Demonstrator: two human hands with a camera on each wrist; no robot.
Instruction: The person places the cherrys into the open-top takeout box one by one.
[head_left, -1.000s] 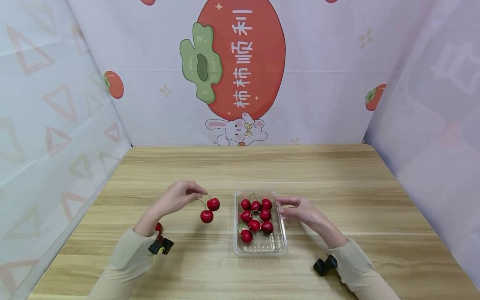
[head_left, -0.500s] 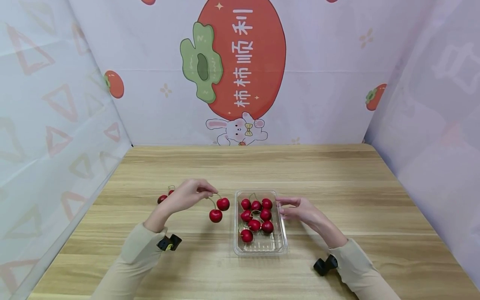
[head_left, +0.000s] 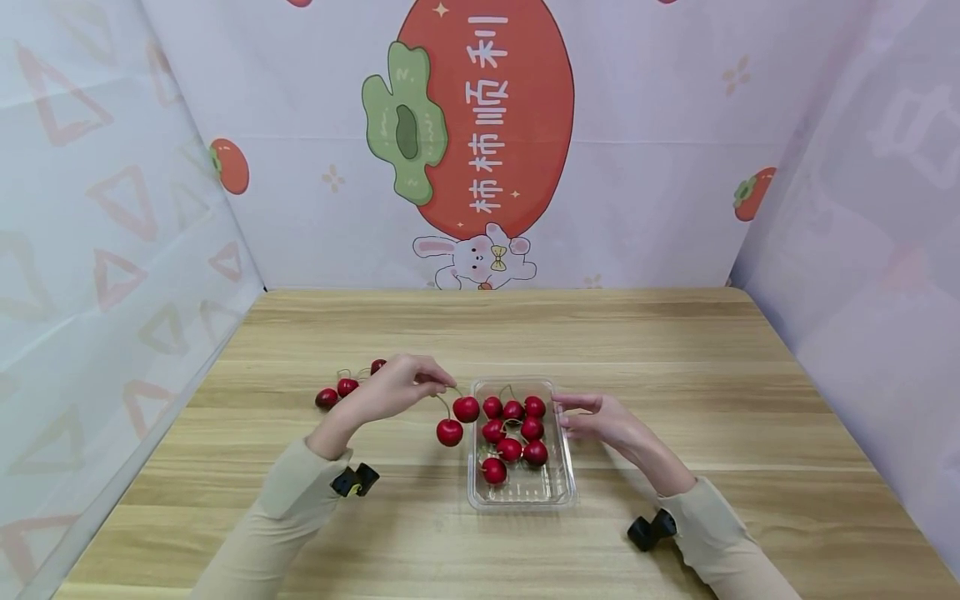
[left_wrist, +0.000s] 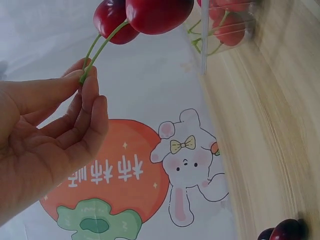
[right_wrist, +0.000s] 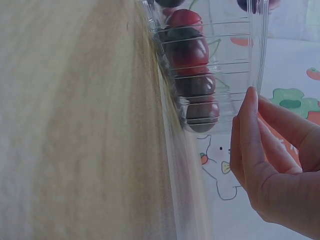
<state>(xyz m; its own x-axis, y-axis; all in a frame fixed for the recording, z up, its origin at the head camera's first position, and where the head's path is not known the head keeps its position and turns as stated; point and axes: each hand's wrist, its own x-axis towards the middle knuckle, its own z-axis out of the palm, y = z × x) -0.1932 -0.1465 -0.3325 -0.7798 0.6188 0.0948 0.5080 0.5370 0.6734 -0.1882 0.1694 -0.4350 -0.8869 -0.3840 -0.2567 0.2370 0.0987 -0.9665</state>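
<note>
My left hand [head_left: 393,387] pinches the green stems of two red cherries [head_left: 457,420] between thumb and fingertips. They hang just above the table, at the left edge of a clear plastic box [head_left: 525,498]. In the left wrist view the two stems [left_wrist: 97,52] meet at my fingertips. Inside the box lie several cherries [head_left: 510,450], mostly toward its far end, with bare bottom at the near end. On its right side my right hand [head_left: 607,421] has its fingers extended, the fingertips right at the rim. The right wrist view shows fingers [right_wrist: 250,135] at the box's upper edge.
Several more cherries [head_left: 347,387] with stems lie on the wooden table [head_left: 675,350] at the left, partly behind my left forearm. Printed cloth [head_left: 637,208] walls in the table at the back and both sides.
My left hand has moved right with the two cherries, up to the box's left edge. The cherries on the table behind it have come into view. My right hand and the box have stayed put.
</note>
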